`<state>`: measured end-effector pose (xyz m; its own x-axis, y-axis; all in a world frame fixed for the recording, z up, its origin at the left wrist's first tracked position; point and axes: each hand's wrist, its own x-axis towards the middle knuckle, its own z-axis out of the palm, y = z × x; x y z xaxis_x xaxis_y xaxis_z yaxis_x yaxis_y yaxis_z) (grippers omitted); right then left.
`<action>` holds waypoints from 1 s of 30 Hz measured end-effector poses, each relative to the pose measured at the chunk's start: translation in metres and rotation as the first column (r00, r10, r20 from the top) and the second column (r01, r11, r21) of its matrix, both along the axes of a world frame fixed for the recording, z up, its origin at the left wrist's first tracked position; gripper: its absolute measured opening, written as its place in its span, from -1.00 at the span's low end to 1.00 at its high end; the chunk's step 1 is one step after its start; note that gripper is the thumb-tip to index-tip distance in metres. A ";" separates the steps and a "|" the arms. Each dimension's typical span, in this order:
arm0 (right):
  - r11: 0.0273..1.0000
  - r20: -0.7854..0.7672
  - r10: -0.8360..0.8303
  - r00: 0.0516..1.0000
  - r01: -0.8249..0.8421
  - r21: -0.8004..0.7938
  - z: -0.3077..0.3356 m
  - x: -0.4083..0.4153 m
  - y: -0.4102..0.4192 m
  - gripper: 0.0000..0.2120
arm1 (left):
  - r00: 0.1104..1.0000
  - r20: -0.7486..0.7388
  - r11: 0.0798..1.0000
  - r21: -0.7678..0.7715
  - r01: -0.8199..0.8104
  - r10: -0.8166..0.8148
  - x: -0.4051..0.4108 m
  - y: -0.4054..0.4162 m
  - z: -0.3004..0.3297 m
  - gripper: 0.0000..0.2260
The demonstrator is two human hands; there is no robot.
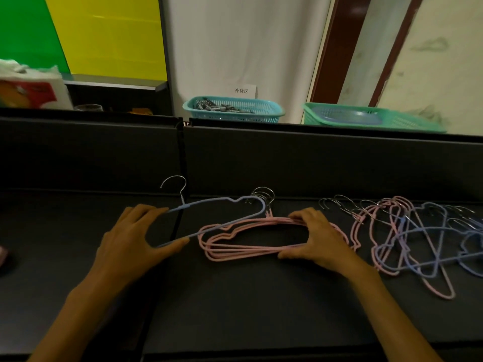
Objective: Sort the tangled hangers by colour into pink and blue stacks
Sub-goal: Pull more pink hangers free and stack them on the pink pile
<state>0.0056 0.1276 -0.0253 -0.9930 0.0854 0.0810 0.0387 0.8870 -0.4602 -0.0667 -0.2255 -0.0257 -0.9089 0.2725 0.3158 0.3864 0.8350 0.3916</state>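
A stack of several pink hangers (235, 248) lies on the dark table (235, 304) at the centre, hooks pointing away. My right hand (316, 239) grips the stack's right end, thumb under the bottom bars and fingers over the top. A single blue hanger (222, 205) lies partly over the stack's left side, its hook (173, 181) raised. My left hand (130, 241) holds its left end between thumb and fingers. A tangled pile of pink and blue hangers (418, 241) sits to the right.
A dark upright panel (313, 158) runs along the table's back. Behind it stand a teal basket (232, 109) with metal clips and a green basket (371, 117). A white and red bag (28, 90) sits at far left. A seam (180, 220) splits the table.
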 end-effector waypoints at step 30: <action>0.997 -0.202 0.038 0.979 -0.023 0.076 0.011 0.043 -0.023 -0.16 | 0.964 -0.252 0.996 0.006 -0.087 0.085 0.106 -0.076 0.018 -0.26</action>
<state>0.0490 0.1043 -0.0142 -0.9573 0.0417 0.2860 -0.0766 0.9176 -0.3901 0.0398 -0.3014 -0.0077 -0.8203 0.1990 0.5362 0.3986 0.8713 0.2864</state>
